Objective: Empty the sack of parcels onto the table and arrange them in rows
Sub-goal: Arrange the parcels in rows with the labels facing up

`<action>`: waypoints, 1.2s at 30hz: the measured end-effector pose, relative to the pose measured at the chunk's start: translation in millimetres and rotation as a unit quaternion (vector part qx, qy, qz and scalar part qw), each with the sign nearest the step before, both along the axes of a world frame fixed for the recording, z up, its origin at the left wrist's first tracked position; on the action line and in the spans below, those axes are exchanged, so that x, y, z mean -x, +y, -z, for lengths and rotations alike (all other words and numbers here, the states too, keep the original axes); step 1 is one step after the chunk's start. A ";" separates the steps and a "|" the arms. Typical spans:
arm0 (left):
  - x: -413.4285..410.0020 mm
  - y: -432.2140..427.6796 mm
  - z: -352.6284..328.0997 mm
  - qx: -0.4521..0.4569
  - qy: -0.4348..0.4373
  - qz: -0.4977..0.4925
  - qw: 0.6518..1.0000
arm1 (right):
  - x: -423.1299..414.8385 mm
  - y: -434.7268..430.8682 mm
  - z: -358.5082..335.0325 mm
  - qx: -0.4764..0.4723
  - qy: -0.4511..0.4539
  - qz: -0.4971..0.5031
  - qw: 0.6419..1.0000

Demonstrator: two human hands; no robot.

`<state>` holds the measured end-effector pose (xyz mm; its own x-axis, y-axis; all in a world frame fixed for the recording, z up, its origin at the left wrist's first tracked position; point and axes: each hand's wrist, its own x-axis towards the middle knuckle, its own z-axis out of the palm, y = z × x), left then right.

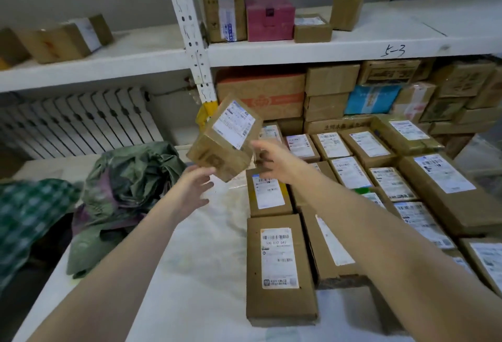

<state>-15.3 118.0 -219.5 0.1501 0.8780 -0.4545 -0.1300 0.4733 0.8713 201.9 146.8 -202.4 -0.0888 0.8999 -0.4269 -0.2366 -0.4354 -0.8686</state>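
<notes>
A small cardboard parcel point(217, 151) with a white label is tilted in the air above the white table point(195, 273). My left hand point(194, 186) is under its lower left corner with fingers spread, touching it. My right hand point(274, 162) reaches in from the right, its fingertips against the parcel's right side. The crumpled green sack point(130, 178) lies slack at the table's left. Several labelled parcels lie flat in rows on the right half of the table, the nearest a long box point(279, 268).
A white shelf point(326, 45) carrying boxes crosses above the table, with stacked cartons point(334, 91) beneath it at the back right. A radiator point(76, 121) stands at the back left. A green checked bag point(27, 214) sits beside the table's left edge.
</notes>
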 end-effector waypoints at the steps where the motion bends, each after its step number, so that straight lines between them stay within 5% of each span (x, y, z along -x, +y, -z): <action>1: 0.3 6.8 0.7 0.022 0.029 0.010 0.999 | 10.1 7.5 2.6 0.006 -0.062 -0.003 0.998; 4: 0.2 26.4 21.2 0.080 0.116 -0.051 0.989 | 38.2 25.1 23.2 -0.001 -0.175 0.051 0.983; 8: 28.4 55.6 67.0 0.086 0.277 -0.243 0.926 | 63.2 49.0 50.8 -0.129 -0.393 0.025 0.910; 12: 40.3 100.1 96.2 0.028 0.249 -0.224 0.942 | 92.1 88.4 77.4 -0.164 -0.493 -0.066 0.852; 15: 49.8 119.9 102.3 0.039 0.233 -0.312 0.920 | 111.1 107.9 93.8 -0.194 -0.483 -0.114 0.846; 18: 57.7 123.2 105.2 0.005 0.316 -0.345 0.884 | 136.9 127.3 100.0 -0.237 -0.414 -0.092 0.874; 21: 70.0 132.3 110.4 -0.068 0.362 -0.352 0.861 | 157.0 139.4 105.9 -0.162 -0.407 -0.039 0.898; 23: 78.2 145.6 110.4 -0.075 0.389 -0.318 0.861 | 160.8 139.8 114.0 -0.107 -0.453 -0.066 0.883; 27: 71.3 155.3 114.1 0.019 0.412 -0.098 0.906 | 155.7 128.5 130.8 0.031 -0.467 -0.081 0.880; 31: 55.4 148.8 121.0 0.102 0.494 -0.001 0.863 | 159.4 118.4 146.8 0.073 -0.400 -0.136 0.903; 36: 55.7 150.1 115.3 0.108 0.541 -0.040 0.833 | 150.1 133.4 160.1 0.087 -0.398 -0.166 0.898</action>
<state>-71.0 268.1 -334.8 -0.5047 0.7459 -0.4347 0.6374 0.6615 0.3952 51.8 280.2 -362.5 0.0567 0.7935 -0.6059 0.5965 -0.5136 -0.6167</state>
